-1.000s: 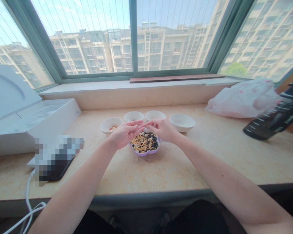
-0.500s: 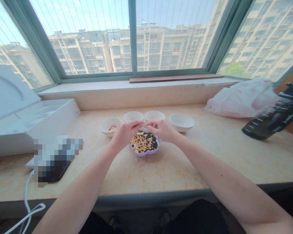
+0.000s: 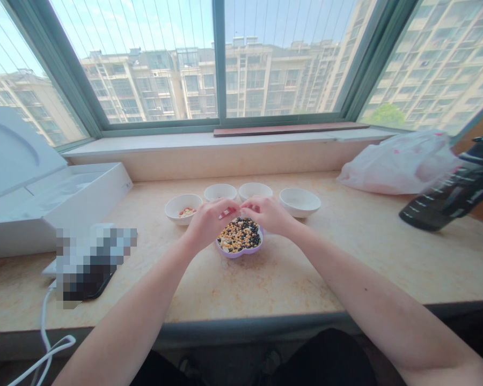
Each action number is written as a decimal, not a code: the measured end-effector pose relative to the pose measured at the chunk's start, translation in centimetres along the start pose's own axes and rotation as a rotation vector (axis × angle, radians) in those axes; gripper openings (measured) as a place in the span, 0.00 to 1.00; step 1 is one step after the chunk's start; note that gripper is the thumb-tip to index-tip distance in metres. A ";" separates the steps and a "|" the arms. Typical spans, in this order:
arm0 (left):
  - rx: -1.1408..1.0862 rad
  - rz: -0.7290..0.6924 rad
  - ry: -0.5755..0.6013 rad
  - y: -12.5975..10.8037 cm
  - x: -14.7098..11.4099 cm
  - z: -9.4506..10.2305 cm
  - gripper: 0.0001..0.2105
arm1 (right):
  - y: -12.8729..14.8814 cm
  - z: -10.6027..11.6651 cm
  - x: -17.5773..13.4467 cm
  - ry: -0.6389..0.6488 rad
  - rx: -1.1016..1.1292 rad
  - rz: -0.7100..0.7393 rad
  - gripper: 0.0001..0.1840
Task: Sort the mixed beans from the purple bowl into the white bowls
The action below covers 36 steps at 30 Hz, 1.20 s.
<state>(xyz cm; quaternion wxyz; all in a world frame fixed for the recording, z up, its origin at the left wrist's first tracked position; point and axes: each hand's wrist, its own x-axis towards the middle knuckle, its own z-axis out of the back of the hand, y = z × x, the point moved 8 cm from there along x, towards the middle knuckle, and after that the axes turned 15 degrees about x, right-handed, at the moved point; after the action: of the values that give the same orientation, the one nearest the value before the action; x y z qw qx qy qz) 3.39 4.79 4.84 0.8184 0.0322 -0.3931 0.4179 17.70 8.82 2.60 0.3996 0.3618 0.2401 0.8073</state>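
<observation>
A purple scalloped bowl [image 3: 241,254] holds mixed beans [image 3: 241,234], yellow, black and pale ones. Over its far side my left hand [image 3: 209,219] and my right hand [image 3: 269,212] meet, fingers bent and fingertips pinched close together. Whatever is between the fingertips is too small to make out. Just left of my left hand stands a white bowl [image 3: 171,210] with some red and pale pieces inside. Two more white bowls, one left of centre [image 3: 219,190] and one right [image 3: 255,188], are partly behind my hands. A fourth white bowl [image 3: 300,201] sits beyond my right hand.
An open white box [image 3: 64,209] occupies the left side, with a blurred-out dark device [image 3: 90,279] and a white cable [image 3: 44,321] before it. On the right are a white plastic bag [image 3: 398,163] and a dark bottle [image 3: 446,187]. The window sill [image 3: 165,142] bounds the back.
My left hand has shifted slightly right and its fingers have turned, so its fingertips now meet those of my right hand. The right hand and the bowls look almost unmoved.
</observation>
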 end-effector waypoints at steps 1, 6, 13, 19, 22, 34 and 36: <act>-0.045 0.022 -0.001 0.1 0.0 0.0 0.02 | 0.0 0.0 0.0 -0.001 -0.002 -0.003 0.10; -0.553 0.306 0.009 1.4 0.2 -0.8 0.05 | 0.0 0.0 0.0 0.001 0.001 -0.006 0.10; -1.431 0.713 0.069 3.5 -0.3 -2.4 0.12 | -0.1 -0.1 0.0 0.008 0.004 -0.012 0.11; -1.404 0.709 0.001 5.4 0.3 -0.3 0.10 | -0.2 -0.1 0.0 0.013 0.001 -0.025 0.11; -1.074 0.698 -0.023 7.4 0.3 1.1 0.08 | -0.2 -0.1 -0.1 0.013 0.001 -0.033 0.11; 0.673 0.518 0.237 10.8 -0.5 4.0 0.12 | -0.1 -0.5 -0.2 0.053 0.022 -0.041 0.11; 0.705 0.516 0.275 11.3 -0.8 3.5 0.13 | -0.3 -0.5 -0.2 0.066 0.026 -0.053 0.11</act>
<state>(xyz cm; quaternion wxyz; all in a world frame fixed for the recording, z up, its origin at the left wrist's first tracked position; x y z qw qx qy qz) -7.08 10.27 3.61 0.6710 0.1541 -0.1095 0.7169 17.47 8.79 2.02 0.4079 0.3338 0.2732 0.8047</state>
